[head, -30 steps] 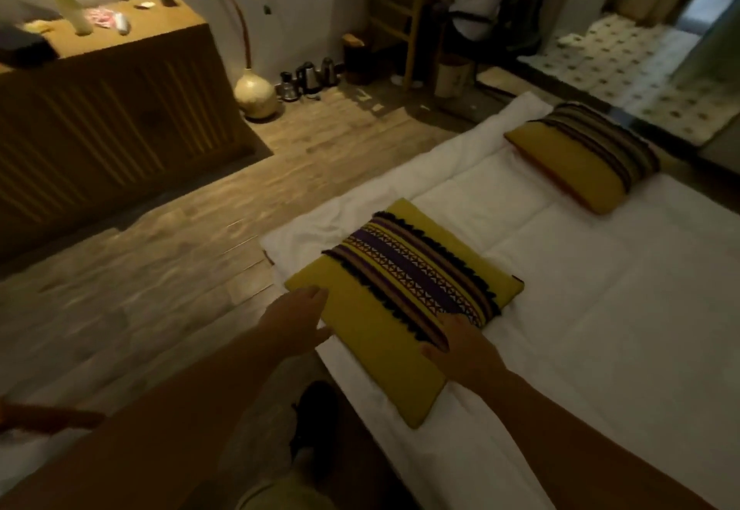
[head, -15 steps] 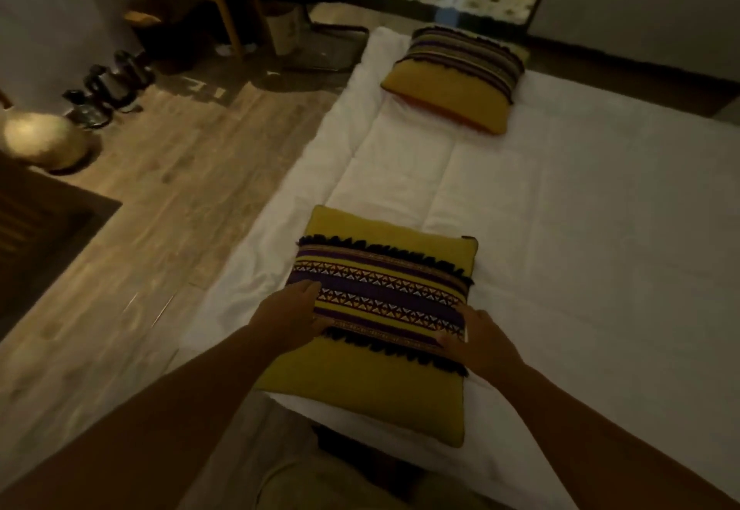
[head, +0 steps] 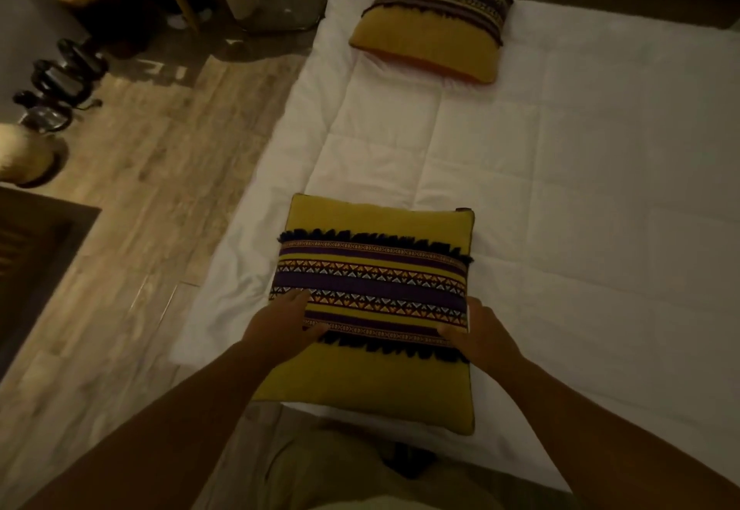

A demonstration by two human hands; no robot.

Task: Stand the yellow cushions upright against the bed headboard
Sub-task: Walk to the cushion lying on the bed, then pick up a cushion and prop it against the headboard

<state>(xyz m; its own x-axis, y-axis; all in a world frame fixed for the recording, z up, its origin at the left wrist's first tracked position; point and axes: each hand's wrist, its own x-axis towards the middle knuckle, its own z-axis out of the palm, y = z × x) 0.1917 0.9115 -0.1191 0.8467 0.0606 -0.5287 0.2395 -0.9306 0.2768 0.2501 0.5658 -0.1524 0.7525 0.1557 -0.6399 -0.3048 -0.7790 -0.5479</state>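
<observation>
Both hands, left hand [head: 282, 319] and right hand [head: 478, 331], clasp the near yellow cushion [head: 372, 309] by its sides, fingers closed on it, flat on the bed [head: 580, 209] (headboard unseen). Lifting evenly should keep it square.

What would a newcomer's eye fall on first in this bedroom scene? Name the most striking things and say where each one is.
First comes the near yellow cushion with its dark patterned, fringed band, lying flat at the near edge of the white bed. The left hand and right hand grip its two sides. A second yellow cushion lies at the bed's far end, and dark kettles stand on the wooden floor to the left.
</observation>
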